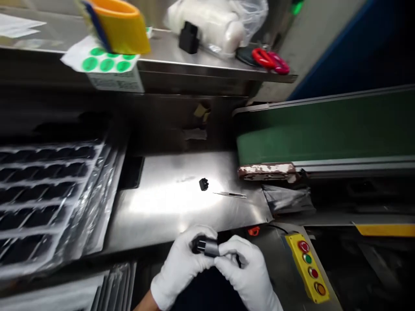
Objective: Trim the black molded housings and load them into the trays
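Note:
A small black plastic housing (pixel 211 248) is held between my two white-gloved hands, just off the front edge of the metal bench. My left hand (pixel 183 263) curls its fingers and thumb around the left end. My right hand (pixel 243 268) pinches the right end between thumb and fingertips. Beyond the hands, a small black block with prongs (pixel 204 184) lies on the bench. Just right of it are metal tweezers (pixel 230 195). What is inside the housing cannot be made out.
Stacked clear trays (pixel 48 194) of black parts stand at left. A green conveyor belt (pixel 324 134) runs off to the right, with a yellow button box (pixel 308 268) below. Across the back, a metal shelf (pixel 162 65) carries a yellow container (pixel 125 30), green-dot stickers (pixel 106 65) and red-handled scissors (pixel 264 58).

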`<state>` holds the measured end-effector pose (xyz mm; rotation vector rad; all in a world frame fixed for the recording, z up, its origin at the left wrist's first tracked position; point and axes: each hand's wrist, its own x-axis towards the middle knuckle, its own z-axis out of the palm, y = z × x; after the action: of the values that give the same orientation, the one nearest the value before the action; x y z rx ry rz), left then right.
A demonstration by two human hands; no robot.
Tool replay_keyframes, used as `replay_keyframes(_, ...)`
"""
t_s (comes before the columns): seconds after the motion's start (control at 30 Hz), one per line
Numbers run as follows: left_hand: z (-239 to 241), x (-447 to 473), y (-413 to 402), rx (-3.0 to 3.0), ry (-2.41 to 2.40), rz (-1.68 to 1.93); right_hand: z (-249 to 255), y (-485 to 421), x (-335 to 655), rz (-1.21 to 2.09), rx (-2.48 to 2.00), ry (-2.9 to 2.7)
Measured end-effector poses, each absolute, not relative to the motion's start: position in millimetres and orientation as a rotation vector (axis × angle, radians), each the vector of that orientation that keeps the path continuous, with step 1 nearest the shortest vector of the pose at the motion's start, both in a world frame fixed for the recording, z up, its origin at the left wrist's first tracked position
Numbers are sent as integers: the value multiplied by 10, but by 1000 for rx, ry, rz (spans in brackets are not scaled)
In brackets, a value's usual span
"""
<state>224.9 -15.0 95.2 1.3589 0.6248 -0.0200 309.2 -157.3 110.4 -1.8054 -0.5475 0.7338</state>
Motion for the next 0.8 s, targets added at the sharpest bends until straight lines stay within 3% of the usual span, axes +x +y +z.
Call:
replay_keyframes(0.17,1167,1923,-227,1366,619,298,1243,-1452,3000,957,-1670,-560)
replay_keyframes(0.37,1330,1697,-356,1432,704,413,1373,-1415,2891,1120,-1578,-584)
replay_keyframes(0.5,1307,1645,-468,1638,661,545,1346,-1432,2835,1047,-1709,-577)
replay_keyframes(0.8,1212,1772,-496,1526,604,550,1257,-1665,2952,1249,-1465,-332)
